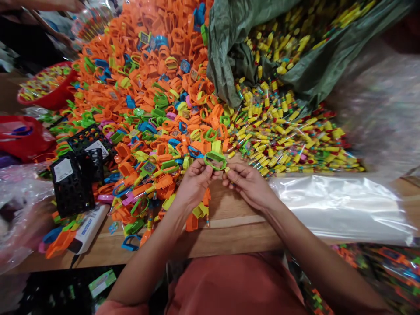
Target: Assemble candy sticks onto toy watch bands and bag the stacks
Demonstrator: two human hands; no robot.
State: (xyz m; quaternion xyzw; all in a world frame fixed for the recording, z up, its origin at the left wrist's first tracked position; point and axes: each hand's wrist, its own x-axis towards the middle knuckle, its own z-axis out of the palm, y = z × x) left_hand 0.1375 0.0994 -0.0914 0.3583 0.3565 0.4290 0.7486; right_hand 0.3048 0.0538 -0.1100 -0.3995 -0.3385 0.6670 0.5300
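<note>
Left hand (196,180) pinches ring (216,156) beside open wood (233,203)

Green band (215,156), mostly orange heap (154,94)

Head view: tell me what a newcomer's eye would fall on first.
The huge heap of mostly orange plastic pieces would likely catch the eye first, filling the upper middle and left of the table. To its right, many yellow-ended tubes lie below and inside a dark green sack. Near the centre, a bright green ring-shaped piece stands out in the left hand, with the right hand close beside it.
</note>
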